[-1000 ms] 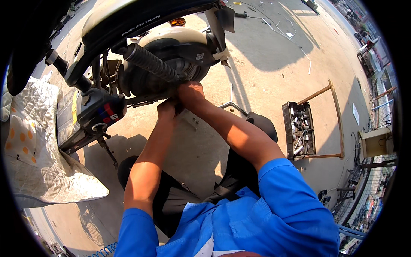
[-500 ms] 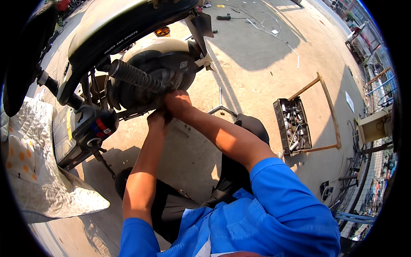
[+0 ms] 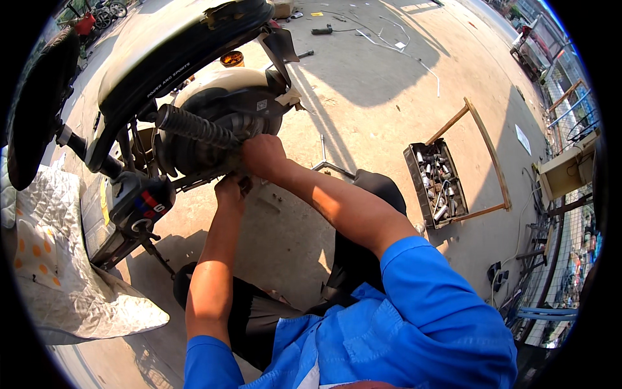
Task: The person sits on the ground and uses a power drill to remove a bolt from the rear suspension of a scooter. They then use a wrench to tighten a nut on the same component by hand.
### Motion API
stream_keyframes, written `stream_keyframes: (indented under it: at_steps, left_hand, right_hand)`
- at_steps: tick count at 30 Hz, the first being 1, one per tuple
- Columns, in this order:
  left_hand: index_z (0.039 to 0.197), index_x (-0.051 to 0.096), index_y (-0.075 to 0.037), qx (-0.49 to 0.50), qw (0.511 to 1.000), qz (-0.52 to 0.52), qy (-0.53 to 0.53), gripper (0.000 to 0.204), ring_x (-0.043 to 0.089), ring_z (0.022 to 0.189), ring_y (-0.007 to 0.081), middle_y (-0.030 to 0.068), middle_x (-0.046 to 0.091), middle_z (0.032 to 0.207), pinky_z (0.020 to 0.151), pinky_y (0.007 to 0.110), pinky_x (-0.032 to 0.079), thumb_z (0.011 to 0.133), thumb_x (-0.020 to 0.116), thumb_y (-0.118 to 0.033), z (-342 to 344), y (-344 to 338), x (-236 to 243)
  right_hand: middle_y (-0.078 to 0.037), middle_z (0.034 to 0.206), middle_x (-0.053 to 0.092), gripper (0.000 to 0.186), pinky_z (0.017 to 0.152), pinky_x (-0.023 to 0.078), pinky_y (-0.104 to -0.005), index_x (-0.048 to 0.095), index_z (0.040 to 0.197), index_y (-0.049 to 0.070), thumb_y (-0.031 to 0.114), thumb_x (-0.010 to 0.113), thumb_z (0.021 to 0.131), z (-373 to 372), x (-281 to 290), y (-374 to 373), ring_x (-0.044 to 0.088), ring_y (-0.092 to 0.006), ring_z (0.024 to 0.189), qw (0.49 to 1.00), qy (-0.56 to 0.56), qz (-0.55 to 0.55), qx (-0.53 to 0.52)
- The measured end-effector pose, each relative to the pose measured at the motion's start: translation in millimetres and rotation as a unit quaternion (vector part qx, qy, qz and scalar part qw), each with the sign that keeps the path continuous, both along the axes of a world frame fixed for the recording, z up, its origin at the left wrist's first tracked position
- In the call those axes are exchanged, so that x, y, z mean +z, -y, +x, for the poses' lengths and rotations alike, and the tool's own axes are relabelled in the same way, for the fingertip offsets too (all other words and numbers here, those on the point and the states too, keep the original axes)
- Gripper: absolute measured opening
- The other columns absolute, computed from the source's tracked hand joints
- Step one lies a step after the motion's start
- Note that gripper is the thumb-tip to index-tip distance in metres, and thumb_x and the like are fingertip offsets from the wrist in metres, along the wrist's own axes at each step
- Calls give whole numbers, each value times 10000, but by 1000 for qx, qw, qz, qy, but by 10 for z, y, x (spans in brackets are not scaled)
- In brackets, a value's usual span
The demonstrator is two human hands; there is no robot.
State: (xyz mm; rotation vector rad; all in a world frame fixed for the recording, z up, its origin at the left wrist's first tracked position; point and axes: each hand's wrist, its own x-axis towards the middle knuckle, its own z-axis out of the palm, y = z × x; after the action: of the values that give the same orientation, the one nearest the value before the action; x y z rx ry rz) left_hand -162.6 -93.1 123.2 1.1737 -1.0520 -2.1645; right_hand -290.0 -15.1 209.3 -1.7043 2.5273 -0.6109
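Observation:
The rear end of a scooter (image 3: 155, 91) stands before me, with its black rear wheel (image 3: 194, 152) and a ribbed shock absorber (image 3: 202, 129) facing me. My right hand (image 3: 264, 157) is closed against the wheel's hub area, just below the shock absorber's lower end. Slightly below and to its left, my left hand (image 3: 230, 191) has its fingers curled at the underside of the hub, beside the dark swingarm bar (image 3: 197, 178). What either hand grips is hidden by the fingers. A three-armed Y wrench (image 3: 324, 159) lies on the ground right of the wheel.
A black tray of sockets and metal tools (image 3: 413, 170) with a wooden handle frame (image 3: 492, 152) stands to the right. A white quilted cover (image 3: 97, 292) hangs at the left. Farther off are a small bucket (image 3: 232, 60), a bent white rod (image 3: 427, 68) and a black-handled tool (image 3: 321, 30).
My hands have drawn slightly apart: the left sits a little lower and its curled fingers show more. The right stays at the hub. The whole view has shifted a little.

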Motion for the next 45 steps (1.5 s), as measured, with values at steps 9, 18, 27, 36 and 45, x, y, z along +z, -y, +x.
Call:
stream_keyframes:
  at_steps: [9, 18, 27, 36, 45]
  left_hand:
    - [1057, 596, -29, 45, 998, 2, 32, 185, 633, 819, 222, 86, 638, 942, 700, 375, 534, 892, 568, -107, 194, -72, 248]
    - [1017, 576, -31, 34, 997, -72, 11, 146, 641, 851, 221, 95, 645, 958, 732, 351, 540, 912, 564, -131, 459, -266, 746]
    - [995, 606, 0, 61, 990, -119, -50, 141, 645, 837, 231, 126, 656, 920, 736, 341, 535, 908, 574, -105, 1042, -334, 1218]
    - [1020, 599, -24, 92, 982, -129, -105, 152, 652, 817, 219, 114, 663, 922, 742, 335, 540, 919, 577, -135, 1547, -315, 1548]
    - [1086, 602, -13, 87, 978, -146, -119, 209, 645, 874, 192, 92, 668, 989, 790, 302, 530, 958, 533, -163, 1886, -292, 1776]
  right_hand:
    - [-194, 745, 660, 168, 714, 522, -452, 693, 713, 56, 153, 560, 742, -220, 107, -250, 657, -369, 781, 998, 13, -59, -18]
    - [-234, 788, 650, 200, 738, 496, -483, 655, 730, 10, 181, 558, 768, -546, 137, -592, 632, -397, 831, 994, 22, -64, -91]
    - [-210, 906, 665, 207, 778, 502, -467, 661, 808, 5, 186, 571, 764, -664, 222, -884, 625, -397, 901, 995, -21, 1, -99]
    - [-194, 963, 672, 329, 801, 500, -428, 658, 996, 36, 304, 619, 809, -800, 407, -1297, 642, -361, 904, 990, -25, -4, -142]
    - [-229, 895, 670, 305, 807, 522, -423, 707, 886, 15, 271, 588, 771, -1020, 551, -1763, 651, -373, 894, 987, -24, 23, -154]
